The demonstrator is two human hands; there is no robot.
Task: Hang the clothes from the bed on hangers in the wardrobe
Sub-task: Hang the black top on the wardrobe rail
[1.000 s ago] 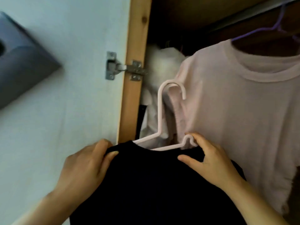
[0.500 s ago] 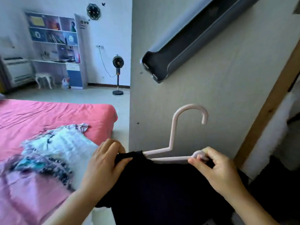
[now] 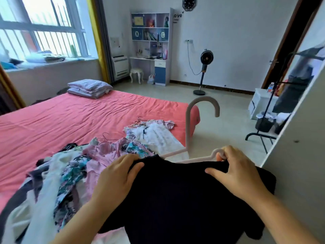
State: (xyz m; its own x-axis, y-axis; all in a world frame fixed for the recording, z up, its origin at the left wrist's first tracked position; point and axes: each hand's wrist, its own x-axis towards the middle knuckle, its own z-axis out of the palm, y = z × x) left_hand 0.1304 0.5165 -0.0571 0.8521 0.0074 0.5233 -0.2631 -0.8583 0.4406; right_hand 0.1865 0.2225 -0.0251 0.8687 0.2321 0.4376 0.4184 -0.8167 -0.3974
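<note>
The wall (image 3: 228, 41) reads "ove"; shelf doors (image 3: 136, 33) "O", "C".

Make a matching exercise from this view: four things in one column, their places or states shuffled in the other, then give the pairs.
1. black garment
2. pink hanger
3. folded quilt
4. standing fan

A. on the floor by the far wall
B. at the bed's far end
C. gripped by both hands
D. hook pointing up, inside the garment's neck

Pairs: 1-C, 2-D, 3-B, 4-A

View swung from wardrobe to bed (image 3: 73, 117), black garment (image 3: 184, 194) on hanger (image 3: 187, 131) carried along
</note>
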